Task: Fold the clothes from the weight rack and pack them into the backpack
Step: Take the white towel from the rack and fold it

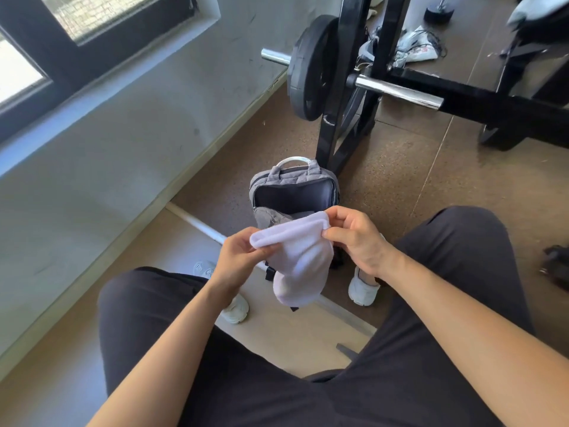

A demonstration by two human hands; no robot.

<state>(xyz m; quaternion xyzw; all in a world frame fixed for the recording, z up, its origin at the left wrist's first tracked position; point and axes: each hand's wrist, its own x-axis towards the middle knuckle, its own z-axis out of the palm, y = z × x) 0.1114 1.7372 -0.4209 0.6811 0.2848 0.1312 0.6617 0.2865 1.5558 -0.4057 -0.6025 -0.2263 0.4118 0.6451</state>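
Observation:
A white sock (300, 266) hangs between my hands, above my knees. My left hand (238, 257) pinches its cuff at the left side and my right hand (354, 237) pinches the cuff at the right. The toe end droops down. Just behind it on the floor stands a grey backpack (295, 186), unzipped, with its dark inside showing; the sock hides its lower front. The black weight rack (354, 97) rises behind the backpack with a black plate (311, 69) on its peg.
A grey wall and window run along the left. A white bar (197, 224) lies on the floor by my white shoes (363, 288). Loose pale cloth (415, 46) lies behind the rack. Another black machine frame (492, 100) stands at the right.

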